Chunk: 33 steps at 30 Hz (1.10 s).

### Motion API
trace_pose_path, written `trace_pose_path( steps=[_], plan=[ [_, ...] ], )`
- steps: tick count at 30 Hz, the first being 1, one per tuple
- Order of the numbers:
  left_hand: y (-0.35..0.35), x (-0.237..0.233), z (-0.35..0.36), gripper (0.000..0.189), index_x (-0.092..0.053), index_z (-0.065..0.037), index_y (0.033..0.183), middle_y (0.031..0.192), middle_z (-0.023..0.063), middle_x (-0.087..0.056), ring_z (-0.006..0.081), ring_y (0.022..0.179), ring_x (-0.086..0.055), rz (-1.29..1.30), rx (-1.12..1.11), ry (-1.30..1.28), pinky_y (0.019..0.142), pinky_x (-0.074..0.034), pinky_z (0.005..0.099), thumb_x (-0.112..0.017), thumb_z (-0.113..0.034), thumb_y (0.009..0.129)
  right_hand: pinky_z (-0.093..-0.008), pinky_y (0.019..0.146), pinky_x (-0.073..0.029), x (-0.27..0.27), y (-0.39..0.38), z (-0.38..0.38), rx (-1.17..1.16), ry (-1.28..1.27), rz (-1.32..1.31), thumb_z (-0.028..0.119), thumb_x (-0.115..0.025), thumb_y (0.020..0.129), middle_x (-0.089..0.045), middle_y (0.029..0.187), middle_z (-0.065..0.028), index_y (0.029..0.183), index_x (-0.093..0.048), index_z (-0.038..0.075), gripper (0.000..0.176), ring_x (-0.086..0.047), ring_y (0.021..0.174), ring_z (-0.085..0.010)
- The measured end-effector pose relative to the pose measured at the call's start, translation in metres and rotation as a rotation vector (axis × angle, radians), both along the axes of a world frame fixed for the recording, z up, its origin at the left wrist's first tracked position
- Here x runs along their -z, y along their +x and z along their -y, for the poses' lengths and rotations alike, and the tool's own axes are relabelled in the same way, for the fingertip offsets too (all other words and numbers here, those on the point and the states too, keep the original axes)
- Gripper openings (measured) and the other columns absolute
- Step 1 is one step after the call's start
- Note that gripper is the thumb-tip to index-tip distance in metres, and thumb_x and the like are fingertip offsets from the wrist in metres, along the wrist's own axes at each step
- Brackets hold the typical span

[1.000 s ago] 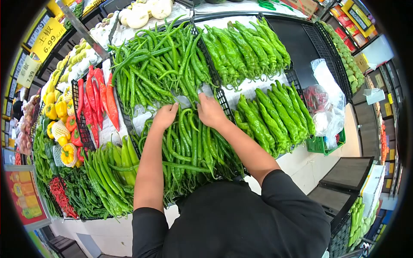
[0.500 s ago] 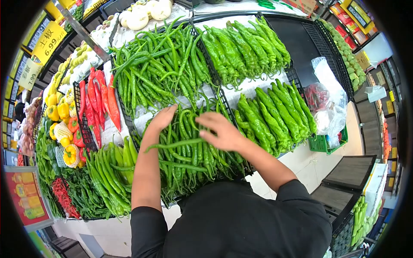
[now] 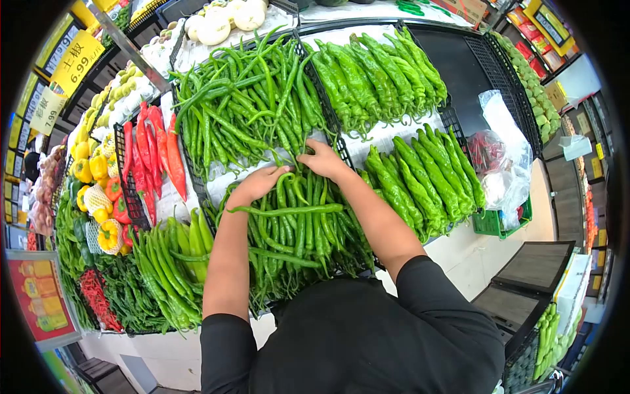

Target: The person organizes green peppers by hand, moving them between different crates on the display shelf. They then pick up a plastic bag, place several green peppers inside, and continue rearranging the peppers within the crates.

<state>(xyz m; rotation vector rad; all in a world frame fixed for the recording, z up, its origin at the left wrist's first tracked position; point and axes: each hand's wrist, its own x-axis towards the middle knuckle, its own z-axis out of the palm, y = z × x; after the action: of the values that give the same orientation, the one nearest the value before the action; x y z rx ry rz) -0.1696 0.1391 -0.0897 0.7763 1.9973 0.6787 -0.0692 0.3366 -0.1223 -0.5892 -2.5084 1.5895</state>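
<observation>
Long green chili peppers lie in two heaps, a loose back pile (image 3: 243, 98) and a front pile (image 3: 295, 230) with most of its peppers lined up lengthwise. My left hand (image 3: 259, 184) rests at the upper edge of the front pile, fingers stretched out over the pepper ends. Close to its right, my right hand (image 3: 321, 161) has its thumb and fingers bent round a few green chili peppers between the heaps; its fingertips are partly hidden. One long pepper (image 3: 289, 211) lies crosswise on the front pile, below both hands.
Wrinkled green peppers (image 3: 374, 79) fill the crate to the right, with another row (image 3: 426, 180) in front. Red peppers (image 3: 154, 154) and yellow bell peppers (image 3: 92, 167) are on the left. Clear plastic bags (image 3: 505, 164) hang over a green basket (image 3: 495, 223) at the right.
My right hand has moved up and away from above the front pile to the gap between heaps. The crosswise pepper now lies further right on the pile. My left hand has shifted slightly down and right.
</observation>
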Motion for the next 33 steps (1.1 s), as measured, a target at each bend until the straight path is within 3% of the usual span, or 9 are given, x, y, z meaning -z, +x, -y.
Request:
trace_pose_path(
  steps=[5,6,9,10,13,18,26,29,33],
  plan=[
    [0.000,-0.001,-0.002,0.046,-0.065,-0.016,0.130,0.122,0.0132,-0.067,0.0234,0.113,-0.060,-0.037,0.047,-0.091,0.102,-0.043,0.0322,-0.052,-0.047,0.100,-0.0364,0.084,-0.049,-0.011,-0.007,0.005,0.027,-0.033,0.019,0.035,-0.074,0.082,-0.070,0.100,-0.0188,0.105,-0.069,0.000,0.042,-0.065,0.091,-0.0241],
    [-0.003,-0.012,-0.008,0.042,-0.068,-0.010,0.124,0.118,0.0132,-0.067,0.0240,0.114,-0.060,-0.041,0.073,-0.164,0.102,-0.043,0.0325,-0.058,-0.042,0.098,-0.0386,0.074,-0.049,-0.011,-0.009,0.009,0.053,0.001,-0.050,0.035,-0.074,0.082,-0.069,0.083,-0.0173,0.091,-0.069,-0.001,0.037,-0.062,0.075,-0.0231],
    [-0.011,0.003,-0.001,0.039,-0.069,-0.008,0.119,0.109,0.0109,-0.068,0.0232,0.105,-0.060,-0.206,0.105,0.257,0.096,-0.045,0.0336,-0.064,-0.038,0.095,-0.0395,0.067,-0.047,-0.008,-0.020,0.014,0.101,0.113,-0.043,0.035,-0.075,0.081,-0.065,0.073,-0.0156,0.086,-0.067,-0.001,0.037,-0.057,0.066,-0.0219],
    [-0.010,0.008,-0.002,0.037,-0.070,-0.002,0.109,0.097,0.0079,-0.066,0.0203,0.089,-0.058,-0.170,0.004,0.422,0.084,-0.047,0.0341,-0.069,-0.034,0.091,-0.0395,0.063,-0.046,-0.009,-0.021,0.016,0.144,0.142,-0.115,0.034,-0.075,0.081,-0.061,0.068,-0.0149,0.082,-0.065,-0.001,0.037,-0.054,0.061,-0.0221],
    [-0.022,0.005,-0.016,0.042,-0.068,0.002,0.091,0.082,0.0064,-0.064,0.0201,0.070,-0.053,0.027,-0.204,0.317,0.068,-0.045,0.0377,-0.066,-0.040,0.091,-0.0399,0.060,-0.045,-0.016,-0.032,0.012,0.197,0.165,-0.158,0.035,-0.076,0.080,-0.059,0.066,-0.0146,0.080,-0.064,-0.002,0.039,-0.051,0.059,-0.0233],
    [-0.042,0.004,-0.036,0.059,-0.063,0.005,0.081,0.068,0.0100,-0.058,0.0191,0.066,-0.053,-0.128,-0.295,0.293,0.066,-0.045,0.0360,-0.053,-0.050,0.099,-0.0395,0.068,-0.053,-0.034,-0.056,0.001,0.180,0.194,-0.093,0.039,-0.077,0.077,-0.068,0.076,-0.0222,0.079,-0.065,-0.005,0.045,-0.067,0.071,-0.0312],
    [-0.057,0.006,-0.056,0.063,-0.065,0.003,0.075,0.061,0.0087,-0.058,0.0211,0.058,-0.056,-0.125,-0.527,0.288,0.060,-0.046,0.0382,-0.051,-0.054,0.099,-0.0425,0.069,-0.053,-0.040,-0.078,-0.013,0.124,0.220,-0.030,0.043,-0.076,0.076,-0.067,0.075,-0.0243,0.076,-0.065,-0.006,0.050,-0.068,0.072,-0.0346],
    [-0.075,0.030,-0.058,0.060,-0.065,-0.003,0.088,0.068,0.0047,-0.060,0.0174,0.057,-0.056,-0.136,-0.496,0.341,0.054,-0.047,0.0320,-0.053,-0.061,0.096,-0.0426,0.070,-0.053,-0.045,-0.087,-0.018,0.121,0.247,-0.017,0.042,-0.075,0.076,-0.067,0.076,-0.0247,0.076,-0.065,-0.007,0.050,-0.068,0.073,-0.0350],
    [-0.076,0.029,-0.061,0.060,-0.062,-0.002,0.080,0.070,0.0073,-0.061,0.0201,0.061,-0.058,-0.230,-0.489,0.323,0.061,-0.050,0.0354,-0.054,-0.059,0.096,-0.0420,0.071,-0.053,-0.047,-0.088,-0.019,0.134,0.242,-0.022,0.041,-0.074,0.077,-0.067,0.077,-0.0256,0.077,-0.065,-0.006,0.048,-0.068,0.075,-0.0349]
  ],
)
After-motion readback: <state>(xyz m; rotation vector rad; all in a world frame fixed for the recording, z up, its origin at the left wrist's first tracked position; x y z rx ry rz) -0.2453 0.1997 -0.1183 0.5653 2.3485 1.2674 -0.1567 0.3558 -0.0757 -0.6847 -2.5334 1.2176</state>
